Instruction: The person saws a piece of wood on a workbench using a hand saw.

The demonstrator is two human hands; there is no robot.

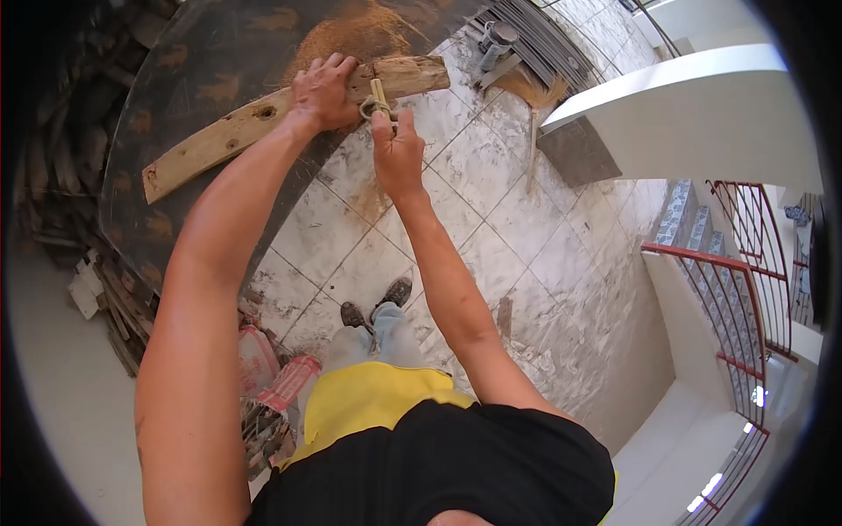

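Note:
A rough, weathered wooden plank (215, 143) with knots and holes lies aslant on a dark table, its right end jutting past the table's edge. My left hand (324, 92) grips the plank towards its right end, pressing down with the fingers across it. Beside it, at the plank's near edge, my right hand (399, 153) is closed around a pale yellow tool (378, 95) with a looped grip. The yellow part stands over the plank. Its working end is hidden, so its exact kind does not show.
Reddish sawdust (355, 39) is heaped on the dark table (263, 53) beyond the plank. Scrap wood (61, 158) is piled at left, with red-and-white sacks (289, 381) below. Metal bars (548, 39) and a broom (531, 96) lie on the dusty tiled floor (491, 219). Red-railed stairs (693, 219) stand right.

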